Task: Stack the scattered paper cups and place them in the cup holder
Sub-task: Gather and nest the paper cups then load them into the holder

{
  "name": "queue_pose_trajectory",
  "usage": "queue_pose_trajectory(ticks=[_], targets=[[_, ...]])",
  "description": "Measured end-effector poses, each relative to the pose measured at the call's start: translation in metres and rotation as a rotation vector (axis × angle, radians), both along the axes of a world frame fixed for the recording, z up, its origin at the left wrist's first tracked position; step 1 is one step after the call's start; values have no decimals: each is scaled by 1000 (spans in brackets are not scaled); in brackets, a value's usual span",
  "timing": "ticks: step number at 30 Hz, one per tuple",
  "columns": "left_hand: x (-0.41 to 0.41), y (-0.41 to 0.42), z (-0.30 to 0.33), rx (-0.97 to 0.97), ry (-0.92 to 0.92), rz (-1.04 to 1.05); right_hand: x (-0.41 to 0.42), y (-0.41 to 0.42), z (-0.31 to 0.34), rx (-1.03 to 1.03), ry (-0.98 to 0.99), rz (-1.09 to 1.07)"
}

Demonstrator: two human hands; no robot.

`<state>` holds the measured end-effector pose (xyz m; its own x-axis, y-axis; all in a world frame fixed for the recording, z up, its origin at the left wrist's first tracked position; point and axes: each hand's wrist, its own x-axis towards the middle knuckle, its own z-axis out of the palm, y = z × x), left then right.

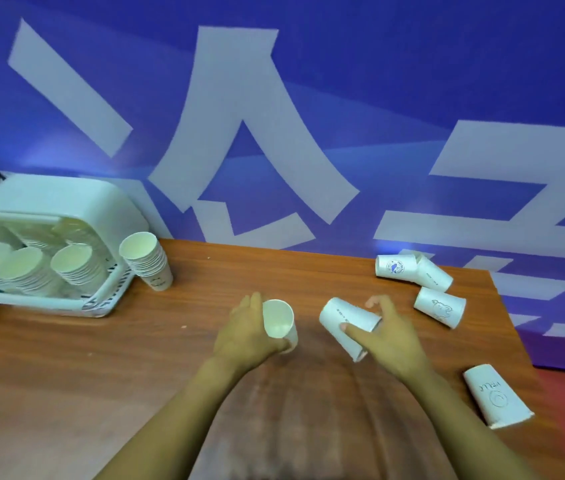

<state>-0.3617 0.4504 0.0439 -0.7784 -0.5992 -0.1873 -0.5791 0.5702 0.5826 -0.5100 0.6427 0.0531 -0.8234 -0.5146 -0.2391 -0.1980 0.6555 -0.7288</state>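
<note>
Left hand: my left hand (244,329), centre of the frame, has its fingers curled round an upright paper cup (279,325) whose open mouth tips toward the camera.
Right hand: my right hand (390,336), just right of centre, pinches a tipped cup (348,323) between thumb and fingers; its closed base points toward the left-hand cup, and a second rim seems to show at its lower end, so it may be two cups nested.
Step in hand: I judge this to be nesting the right-hand cup into the left one. I would line up the two axes first, lead with the base, and slide in gently; a skewed entry would catch the rolled rim.
Grip advice: thin paper walls dent, so I would hold lightly near the rim, where the cup is stiffest.
Loose cups: four lie on their sides at the right of the frame, two touching at upper right (397,268), one with a line drawing below them (440,306), one at the lower right table edge (494,396).
Cup holder: a pale plastic basket (101,296) at the left, holding several leaning stacks; another stack (147,259) stands just beside it on the table.
Surfaces: the cups are matte white tapered cones with small prints; the table (101,358) is smooth wood-grain brown; behind it hangs a blue banner (378,98) with large white strokes.
</note>
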Motion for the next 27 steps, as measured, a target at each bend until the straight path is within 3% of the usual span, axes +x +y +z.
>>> queue_pose_trajectory(ticks=[9,17,21,27], targets=[[79,-94,15,-18,75,-112,83,-84,21,-6,34,81],[167,-210,28,10,182,-31,162,-207,24,57,-27,136],[192,-272,38,-120,278,76,183,-252,21,83,4,176],[204,-333,42,-311,273,175,199,-291,19,123,22,184]])
